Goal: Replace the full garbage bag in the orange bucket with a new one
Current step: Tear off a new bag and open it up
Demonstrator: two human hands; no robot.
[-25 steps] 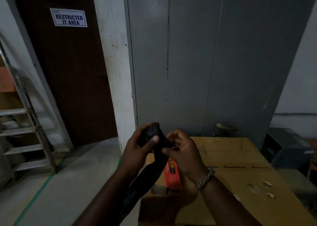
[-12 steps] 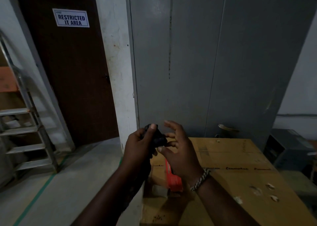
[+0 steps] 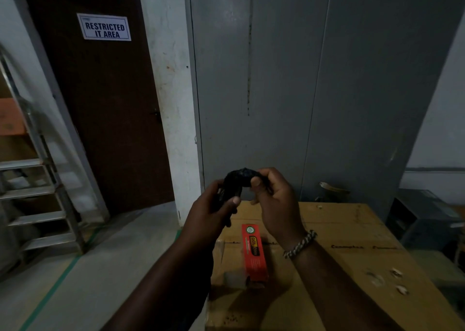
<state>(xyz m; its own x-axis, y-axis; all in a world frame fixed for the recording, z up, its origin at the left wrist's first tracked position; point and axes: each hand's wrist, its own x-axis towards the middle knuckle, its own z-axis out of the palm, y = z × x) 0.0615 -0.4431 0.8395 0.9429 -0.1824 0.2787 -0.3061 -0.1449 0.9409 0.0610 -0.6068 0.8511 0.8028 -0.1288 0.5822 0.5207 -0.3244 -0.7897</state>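
**Garbage bag gripped in both hands**

I see the left hand and right hand each curled around a bunched black garbage bag, held over a cardboard carton bearing a red box.

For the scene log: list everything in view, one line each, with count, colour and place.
bag: one, black, bunched, between both hands
carton: one, red, lying on the cardboard box
cardboard box: one, brown, below the hands, in front of the cabinet
scraps: a few, pale, on the cardboard box, right side
cabinet: one, grey, straight ahead
door: one, brown, left
sign: one, white, on the door
ladder: one, silvery, far left
bracelet: one, pale, on the right wrist
left hand: grips the bag's lower part
right hand: pinches the bag's top
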